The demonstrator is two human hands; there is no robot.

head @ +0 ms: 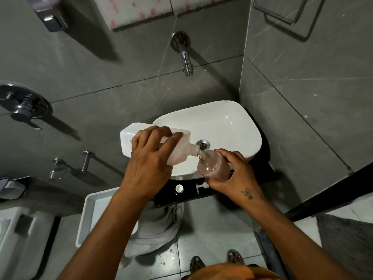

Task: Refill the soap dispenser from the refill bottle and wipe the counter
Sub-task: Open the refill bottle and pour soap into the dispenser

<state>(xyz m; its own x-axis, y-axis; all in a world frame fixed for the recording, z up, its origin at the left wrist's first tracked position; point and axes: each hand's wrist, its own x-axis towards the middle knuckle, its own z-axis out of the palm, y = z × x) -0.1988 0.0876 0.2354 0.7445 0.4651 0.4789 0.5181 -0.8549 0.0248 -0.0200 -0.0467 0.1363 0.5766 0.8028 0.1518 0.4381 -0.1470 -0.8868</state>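
My left hand grips the white refill bottle, tipped on its side over the sink with its neck against the mouth of the soap dispenser. My right hand holds the clear soap dispenser, which has pinkish soap inside and is tilted toward the refill bottle. The dispenser's white pump head and a white cap lie on the black counter in front of the sink. A grey cloth hangs down from the counter's front edge.
The white sink has its drain under the bottles, and a chrome tap juts from the grey tiled wall above. A white tray stands at lower left. A toilet is at far left.
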